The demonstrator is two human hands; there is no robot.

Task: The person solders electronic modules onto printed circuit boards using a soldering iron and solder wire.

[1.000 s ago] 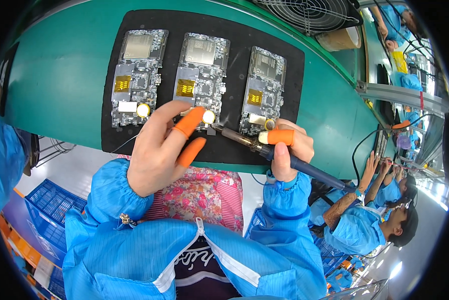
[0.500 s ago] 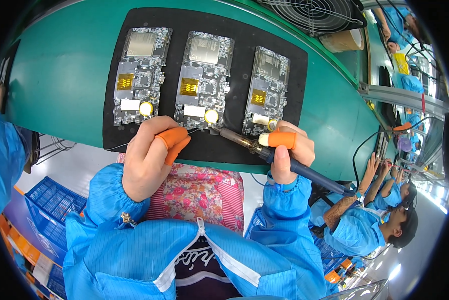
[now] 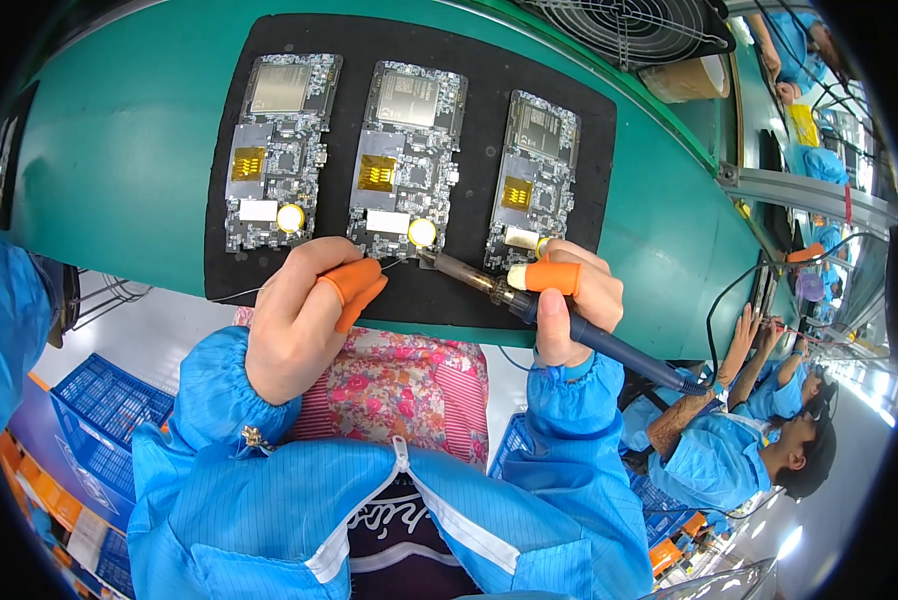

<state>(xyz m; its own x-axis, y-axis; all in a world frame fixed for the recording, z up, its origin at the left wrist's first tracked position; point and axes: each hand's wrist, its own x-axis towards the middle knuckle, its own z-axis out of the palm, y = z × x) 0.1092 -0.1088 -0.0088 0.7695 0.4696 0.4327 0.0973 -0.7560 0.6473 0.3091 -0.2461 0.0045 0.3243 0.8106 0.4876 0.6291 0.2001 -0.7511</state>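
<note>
Three circuit boards lie side by side on a black mat: a left board (image 3: 281,150), a middle board (image 3: 407,150) and a right board (image 3: 535,170). Each carries a metal shield and a yellow-taped patch. My right hand (image 3: 581,300), with an orange finger cot, grips a soldering iron (image 3: 609,348). Its tip meets the near edge of the middle board, below the round yellow-rimmed part (image 3: 422,232). My left hand (image 3: 304,315), with orange finger cots, pinches a thin solder wire (image 3: 231,297); the wire's end is close to the iron's tip.
The black mat (image 3: 319,38) rests on a green worktop (image 3: 129,150). At the far right stand a fan (image 3: 629,28) and a roll of brown tape (image 3: 684,80). The iron's cable (image 3: 714,320) runs off right. Co-workers sit at right; another's sleeve (image 3: 9,320) is at left.
My right hand and the iron have shifted very slightly left. My left fingers have moved a little toward the middle board, wire still pinched.
</note>
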